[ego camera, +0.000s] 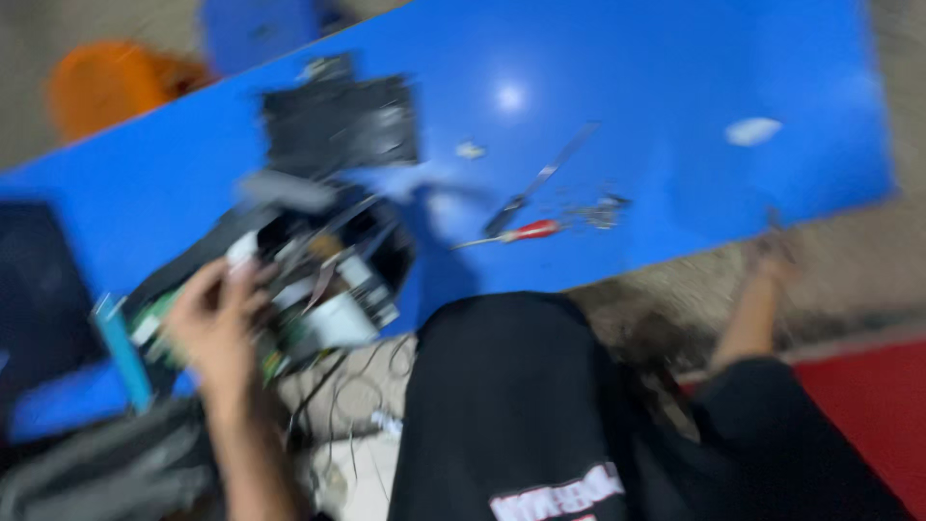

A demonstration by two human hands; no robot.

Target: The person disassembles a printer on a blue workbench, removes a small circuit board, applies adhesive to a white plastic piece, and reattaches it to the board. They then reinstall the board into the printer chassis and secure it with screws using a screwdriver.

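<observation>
Whole frame is motion-blurred, so details are rough; the left hand (pixel 214 323) sits at the lower left, fingers curled onto an opened-up electronic device (pixel 318 280) with a green circuit board, white parts and a dark shell, which hangs over the near edge of the blue table (pixel 675 125); looks like the hand is gripping it, though the blur makes it hard to be sure how tight; thin black wires (pixel 352 386) dangle from the device toward the floor. The right hand (pixel 775 253) is way off to the right, well apart from the left, down past the table's near edge; can't tell if it's holding anything or whether the fingers are spread or closed. On the table: a dark flat panel (pixel 340 121) just behind the device; a red-handled screwdriver (pixel 511 233) near the middle; a slim metal tool (pixel 540 179) beside it; a little heap of small parts (pixel 603 209); a white scrap (pixel 753 130) far right. A light-blue tool (pixel 123 354) lies at the left edge.
</observation>
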